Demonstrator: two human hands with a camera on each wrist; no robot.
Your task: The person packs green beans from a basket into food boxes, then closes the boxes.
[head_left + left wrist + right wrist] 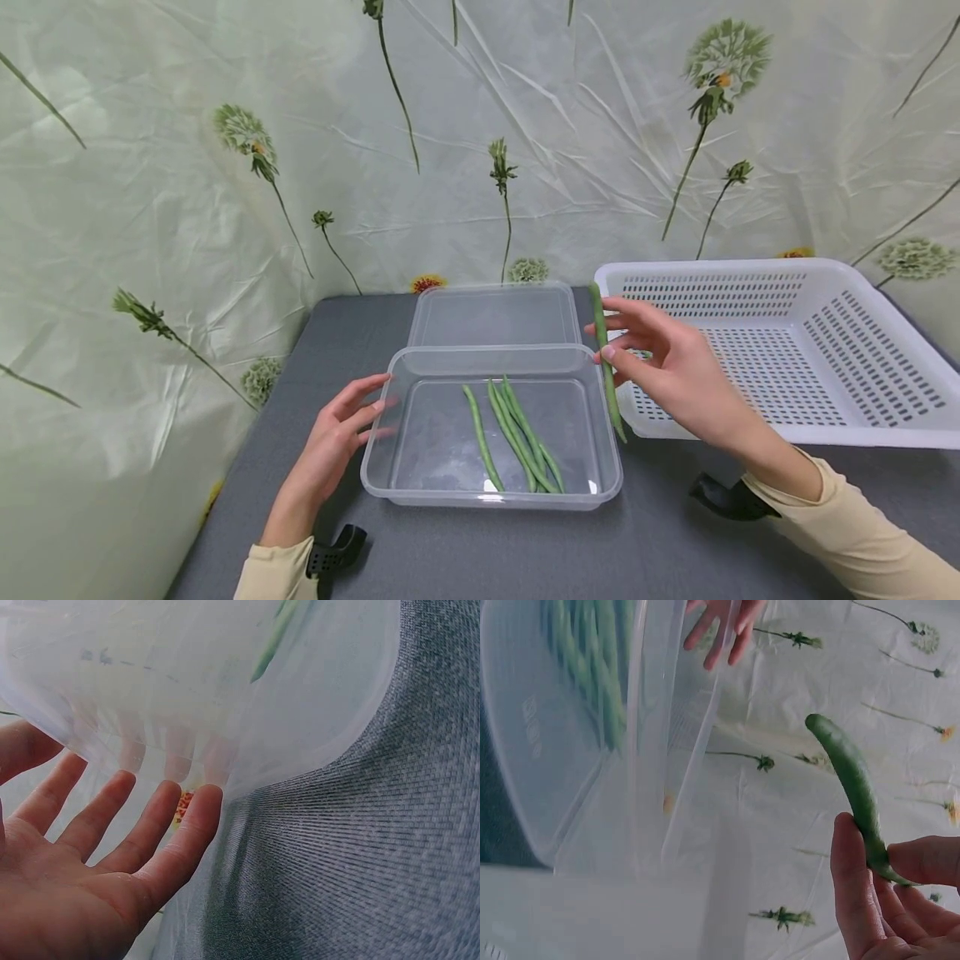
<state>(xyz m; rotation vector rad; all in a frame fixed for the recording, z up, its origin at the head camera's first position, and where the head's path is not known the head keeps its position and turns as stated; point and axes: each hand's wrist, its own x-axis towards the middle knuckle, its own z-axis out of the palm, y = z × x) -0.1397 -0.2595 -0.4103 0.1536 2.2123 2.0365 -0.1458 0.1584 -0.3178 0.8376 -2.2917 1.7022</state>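
Observation:
A green bean (pixel 611 396) is pinched between the thumb and fingers of my right hand (pixel 686 375), just past the right rim of a clear plastic container (pixel 491 500). The right wrist view shows the same bean (pixel 853 776) with one end free of the fingers. Several green beans (pixel 521 437) lie lengthwise on the container's floor, and one sits apart to their left. At the container's left wall is my left hand (pixel 333 442), its fingers spread and nearly straight. In the left wrist view its fingertips (pixel 201 806) rest against or very near the clear wall.
A clear lid (pixel 495 315) lies flat behind the container. On the right stands a white perforated basket (pixel 780 375), partly behind my right hand. Grey cloth (pixel 465 554) covers the table, and a flower-printed sheet (pixel 450 208) hangs at the back and left.

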